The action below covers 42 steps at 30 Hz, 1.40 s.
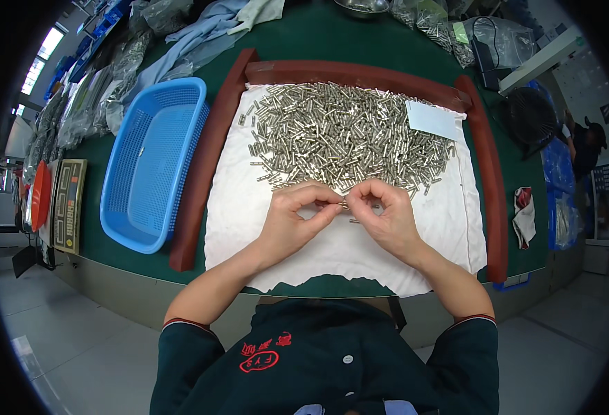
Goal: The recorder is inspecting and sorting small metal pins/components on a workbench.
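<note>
- The left hand (294, 220) and right hand (391, 220) meet, thumbs and forefingers pinched nearly closed on a small metal pin (344, 205).
- That pin is just in front of the pin pile (346, 131), above the white cloth (456, 214).
- A red-brown frame (360, 73) edges the cloth left, right and back; its front side is open.
- Bare cloth separates both hands from the side rails.

Green tabletop (297, 38) bearing a white cloth (238, 197) (heaped with metal pins (346, 124)) inside a three-sided red-brown frame (353, 72); blue perforated basket (151, 190) at left, red-and-white fabric piece (523, 220) at right.
</note>
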Each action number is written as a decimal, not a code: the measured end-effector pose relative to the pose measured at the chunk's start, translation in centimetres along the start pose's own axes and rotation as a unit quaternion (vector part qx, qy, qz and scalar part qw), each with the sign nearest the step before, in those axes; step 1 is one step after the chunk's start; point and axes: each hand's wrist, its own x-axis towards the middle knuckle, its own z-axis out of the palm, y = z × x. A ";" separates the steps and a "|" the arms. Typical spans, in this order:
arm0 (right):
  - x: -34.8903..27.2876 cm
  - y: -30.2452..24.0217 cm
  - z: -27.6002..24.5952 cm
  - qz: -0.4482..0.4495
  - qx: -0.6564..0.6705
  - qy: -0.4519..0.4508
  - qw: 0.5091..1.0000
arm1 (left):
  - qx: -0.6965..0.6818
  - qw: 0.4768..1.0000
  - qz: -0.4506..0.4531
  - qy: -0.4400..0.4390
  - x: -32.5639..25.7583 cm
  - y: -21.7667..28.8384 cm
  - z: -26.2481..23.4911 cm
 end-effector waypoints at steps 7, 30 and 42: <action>0.0 -0.2 0.0 0.047 0.096 0.013 0.994 | -0.187 0.974 -0.121 0.031 0.0 -0.6 -0.2; -0.1 0.1 -0.3 0.003 0.041 -0.016 0.999 | -0.237 0.962 -0.135 -0.002 0.0 -0.9 -0.2; 0.1 0.5 -0.2 -0.020 0.043 0.026 0.999 | -0.181 0.980 -0.066 0.057 0.2 -1.2 0.0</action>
